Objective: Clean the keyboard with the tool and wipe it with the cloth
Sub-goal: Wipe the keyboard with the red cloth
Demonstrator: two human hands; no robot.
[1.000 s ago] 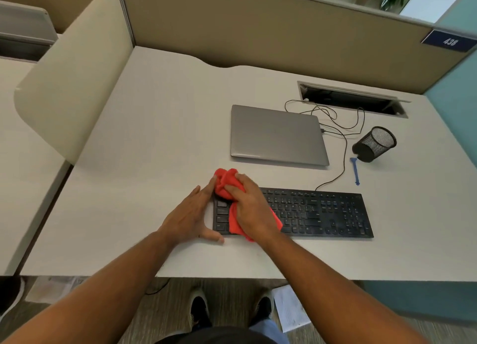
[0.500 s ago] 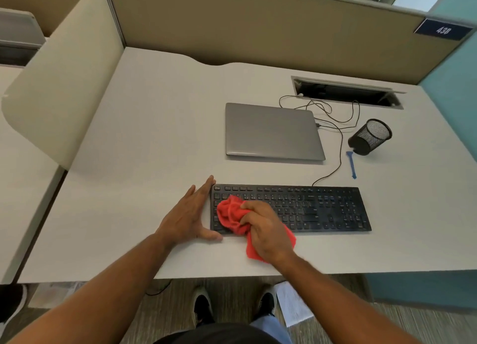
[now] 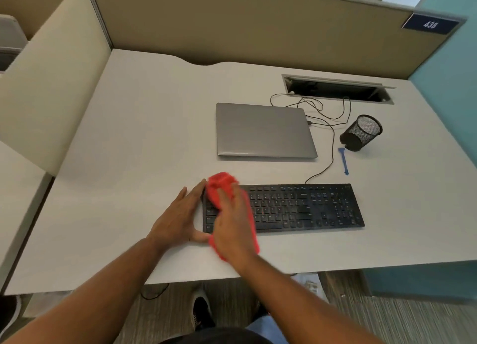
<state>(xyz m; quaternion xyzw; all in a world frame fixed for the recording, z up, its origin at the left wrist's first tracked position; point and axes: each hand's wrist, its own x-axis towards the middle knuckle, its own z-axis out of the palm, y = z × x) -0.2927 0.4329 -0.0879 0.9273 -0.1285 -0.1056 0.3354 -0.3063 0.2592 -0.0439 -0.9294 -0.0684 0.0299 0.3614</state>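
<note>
**Wipe stroke back at far-left corner of keyboard**

Since half a second ago the cloth [image 3: 222,188] has gone from the near edge up to the far-left corner. Worktop [image 3: 129,137] carries the keyboard [image 3: 309,206] near its front edge, laptop [image 3: 263,130] behind. Left hand [image 3: 180,214] lies flat, fingers straight, bracing the keyboard's left end. Right hand [image 3: 233,227], blurred, has its grip closed on the cloth. Tool [image 3: 343,160] lies idle beside the cup [image 3: 361,133]. Judgement: keep the brace firm, press lightly, work rightward in overlapping strokes; the right half looks not yet wiped.
</note>
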